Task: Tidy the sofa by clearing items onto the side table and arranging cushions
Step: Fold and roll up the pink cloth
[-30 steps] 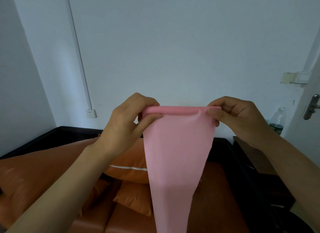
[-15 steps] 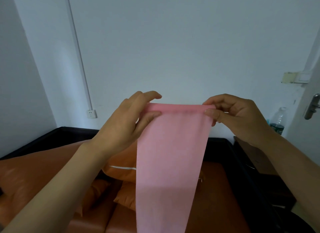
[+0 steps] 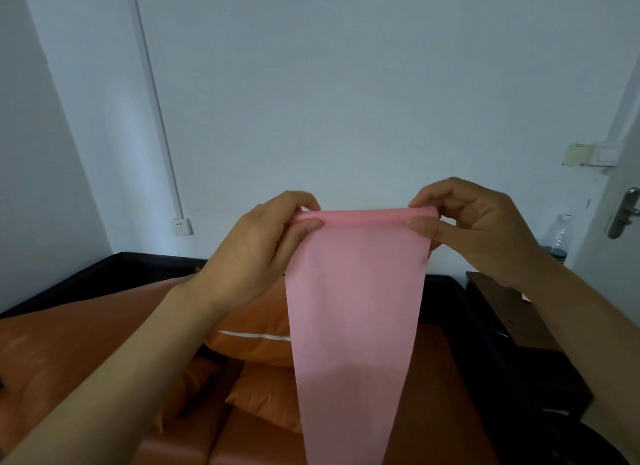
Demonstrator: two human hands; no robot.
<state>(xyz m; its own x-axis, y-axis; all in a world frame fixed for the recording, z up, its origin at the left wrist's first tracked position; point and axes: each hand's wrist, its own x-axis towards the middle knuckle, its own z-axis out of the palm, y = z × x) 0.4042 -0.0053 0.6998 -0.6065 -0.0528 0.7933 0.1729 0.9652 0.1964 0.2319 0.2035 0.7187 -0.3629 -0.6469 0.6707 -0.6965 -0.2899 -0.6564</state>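
Pink cloth (image 3: 356,291), a smooth strip of thin fabric, hangs in the air between both hands, stretched along its folded top edge and narrowing as it drops out of the bottom of the view. The left hand (image 3: 256,246) pinches the top left corner, thumb in front of the fabric and the curled fingers behind it. The right hand (image 3: 478,232) pinches the top right corner the same way, its thumb lying flat on the front face and its fingers curled over the top edge. Both hands are level with each other, held up in front of a plain white wall (image 3: 346,83).

Below and behind the hands lies an orange leather sofa (image 3: 443,378) with a dark frame. Under the left wrist a plump orange cushion with a white stripe (image 3: 256,340) leans against the sofa back, and a smaller orange cushion (image 3: 266,395) lies just below it on the seat, both partly hidden by the hanging cloth. A large orange cushion (image 3: 69,343) fills the space beneath the left forearm.

Beneath the right forearm stands a dark wooden side table (image 3: 498,308), just beside the sofa's arm. Beyond the right hand a clear plastic bottle (image 3: 557,236) stands near a white door with a metal handle (image 3: 623,215). To the left of the left hand, a white wall socket (image 3: 181,226) sits at the foot of a white cable duct (image 3: 156,101).
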